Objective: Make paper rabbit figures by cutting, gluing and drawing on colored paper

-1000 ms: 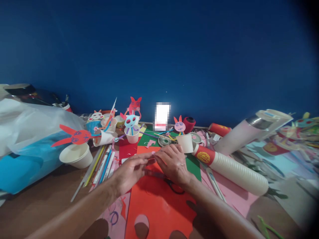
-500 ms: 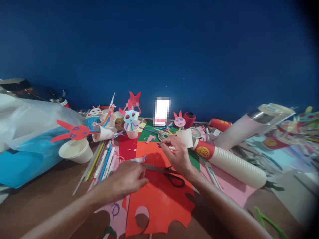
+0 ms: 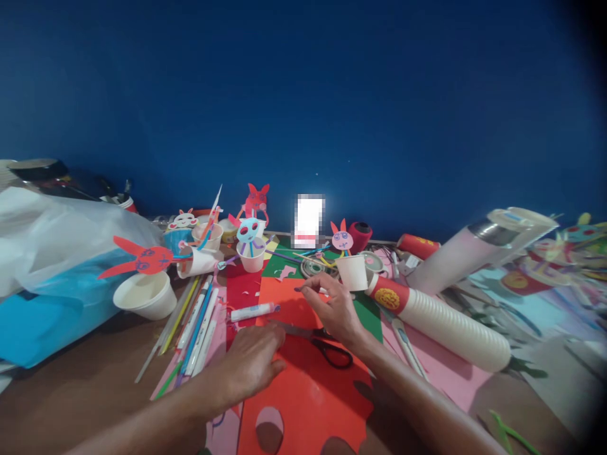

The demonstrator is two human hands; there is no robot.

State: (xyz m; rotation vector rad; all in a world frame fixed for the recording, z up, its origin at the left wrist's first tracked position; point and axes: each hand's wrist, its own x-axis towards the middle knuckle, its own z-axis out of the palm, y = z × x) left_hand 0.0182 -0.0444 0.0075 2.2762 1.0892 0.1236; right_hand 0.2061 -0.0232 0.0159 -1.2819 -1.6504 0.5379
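My left hand (image 3: 256,357) rests low over the orange paper (image 3: 308,392), its thumb held apart from the fingers. Its fingertips are beside the blade tips of the black-handled scissors (image 3: 332,351). Just beyond it lies a white marker (image 3: 253,311) with a purple end. My right hand (image 3: 334,309) is raised past the scissors' handles, thumb and index finger pinched together. A tiny dark purple bit shows at those fingertips, too small to name. A white paper cup (image 3: 352,272) bearing a pink rabbit face (image 3: 342,242) stands just beyond my right hand.
Pens and straws (image 3: 194,328) lie at left, near an overturned-looking tilted cup (image 3: 147,296) and a plastic bag (image 3: 80,253). Several cup figures (image 3: 250,253) line the back. A long stack of paper cups (image 3: 450,328) lies at right. A lit screen (image 3: 309,218) stands against the blue wall.
My left hand has drawn back toward me, uncovering the white marker. My right hand stays pinched and has shifted slightly left and down. The whole view has dropped a little.
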